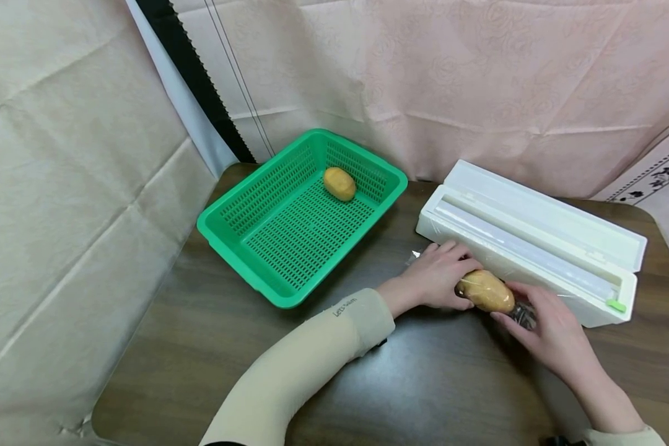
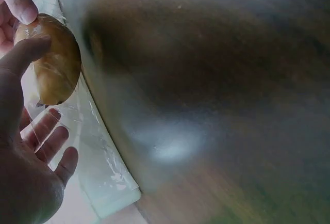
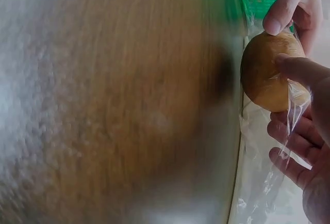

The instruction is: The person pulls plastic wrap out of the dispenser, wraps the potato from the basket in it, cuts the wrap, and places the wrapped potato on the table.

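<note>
A yellow-brown potato [image 1: 487, 291] with clear plastic wrap [image 3: 291, 105] clinging to it is held between both hands, just in front of a white wrap box. My left hand [image 1: 437, 275] grips its left end, the thumb lying on the skin in the left wrist view. From the other end my right hand [image 1: 552, 331] holds the potato, with thumb on top and fingers beneath. Loose wrap trails beside the right hand's fingers in the right wrist view. Part of the potato is hidden behind the fingers.
The white wrap box [image 1: 535, 291] stands with its lid [image 1: 546, 214] raised and a roll of film [image 1: 524, 251] inside. A green slider [image 1: 616, 305] sits at its right end. Left of it, a green basket [image 1: 245, 282] contains another potato [image 1: 339, 184]. All rest on a dark wooden table [image 1: 189, 365].
</note>
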`<state>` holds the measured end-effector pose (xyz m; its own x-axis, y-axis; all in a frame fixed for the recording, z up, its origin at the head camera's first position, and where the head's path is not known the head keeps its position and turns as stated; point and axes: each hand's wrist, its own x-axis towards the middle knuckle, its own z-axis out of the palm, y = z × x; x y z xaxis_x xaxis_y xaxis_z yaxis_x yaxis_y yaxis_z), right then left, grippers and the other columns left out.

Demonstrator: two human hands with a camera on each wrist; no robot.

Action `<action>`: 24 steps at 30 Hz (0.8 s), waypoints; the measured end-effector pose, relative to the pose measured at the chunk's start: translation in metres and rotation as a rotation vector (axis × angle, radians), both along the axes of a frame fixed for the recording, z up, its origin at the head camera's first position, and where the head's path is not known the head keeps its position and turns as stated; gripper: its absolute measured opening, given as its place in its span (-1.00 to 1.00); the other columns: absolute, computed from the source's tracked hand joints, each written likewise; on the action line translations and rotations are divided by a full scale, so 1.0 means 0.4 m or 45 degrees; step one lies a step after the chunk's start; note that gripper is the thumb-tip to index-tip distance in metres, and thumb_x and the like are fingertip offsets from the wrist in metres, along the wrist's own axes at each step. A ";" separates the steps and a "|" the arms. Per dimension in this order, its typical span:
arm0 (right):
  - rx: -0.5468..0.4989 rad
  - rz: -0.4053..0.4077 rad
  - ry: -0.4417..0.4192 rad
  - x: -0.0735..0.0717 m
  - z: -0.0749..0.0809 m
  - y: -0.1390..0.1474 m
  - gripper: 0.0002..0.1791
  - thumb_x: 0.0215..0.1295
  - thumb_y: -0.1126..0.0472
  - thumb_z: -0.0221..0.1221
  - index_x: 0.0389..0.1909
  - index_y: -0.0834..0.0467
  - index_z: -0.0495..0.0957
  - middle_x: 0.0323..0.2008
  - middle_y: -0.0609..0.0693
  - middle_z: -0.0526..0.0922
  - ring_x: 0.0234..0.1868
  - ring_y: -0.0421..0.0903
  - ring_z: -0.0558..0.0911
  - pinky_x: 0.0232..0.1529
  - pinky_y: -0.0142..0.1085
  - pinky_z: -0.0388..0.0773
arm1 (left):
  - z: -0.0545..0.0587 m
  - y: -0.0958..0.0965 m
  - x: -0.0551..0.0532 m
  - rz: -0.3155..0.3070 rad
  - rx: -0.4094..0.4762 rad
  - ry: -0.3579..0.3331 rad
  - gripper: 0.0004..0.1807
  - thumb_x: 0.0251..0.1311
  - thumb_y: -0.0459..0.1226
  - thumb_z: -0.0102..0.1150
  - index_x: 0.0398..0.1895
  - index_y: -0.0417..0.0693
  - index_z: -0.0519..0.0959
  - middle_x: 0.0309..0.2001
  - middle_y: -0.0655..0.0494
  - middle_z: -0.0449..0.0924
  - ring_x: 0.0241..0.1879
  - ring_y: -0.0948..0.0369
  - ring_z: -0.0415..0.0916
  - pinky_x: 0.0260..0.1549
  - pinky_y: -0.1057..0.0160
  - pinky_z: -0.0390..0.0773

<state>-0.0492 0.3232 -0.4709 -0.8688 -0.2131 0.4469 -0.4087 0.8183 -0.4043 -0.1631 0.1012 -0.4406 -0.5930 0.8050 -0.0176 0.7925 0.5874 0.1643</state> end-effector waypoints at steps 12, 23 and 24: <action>0.029 -0.028 -0.095 -0.004 0.020 0.005 -0.37 0.07 0.27 0.58 0.18 0.30 0.60 -0.04 0.30 0.74 0.00 0.31 0.66 -0.05 0.22 0.46 | 0.031 0.006 -0.009 -0.003 -0.075 0.023 -0.05 0.22 0.34 0.36 0.63 0.36 0.28 0.44 0.31 0.36 0.41 0.27 0.25 0.27 0.20 0.30; 0.044 -0.046 -0.101 -0.005 0.029 0.009 -0.42 0.16 0.22 0.56 0.19 0.31 0.62 -0.06 0.35 0.74 -0.06 0.37 0.69 -0.11 0.28 0.49 | 0.030 0.012 -0.013 0.013 0.018 -0.107 -0.21 0.20 0.22 0.50 0.47 0.33 0.47 0.34 0.33 0.46 0.35 0.33 0.38 0.20 0.25 0.39; 0.044 -0.045 -0.095 -0.006 0.029 0.009 -0.41 0.18 0.22 0.54 0.20 0.31 0.62 -0.07 0.35 0.74 -0.09 0.36 0.69 -0.13 0.29 0.50 | 0.028 0.014 -0.016 0.016 0.033 -0.118 -0.23 0.20 0.20 0.51 0.46 0.31 0.48 0.33 0.32 0.47 0.33 0.34 0.39 0.22 0.26 0.40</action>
<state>-0.0516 0.3267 -0.4592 -0.9066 -0.1960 0.3738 -0.3493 0.8454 -0.4040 -0.1697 0.1066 -0.4294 -0.6000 0.7983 -0.0520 0.7657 0.5919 0.2516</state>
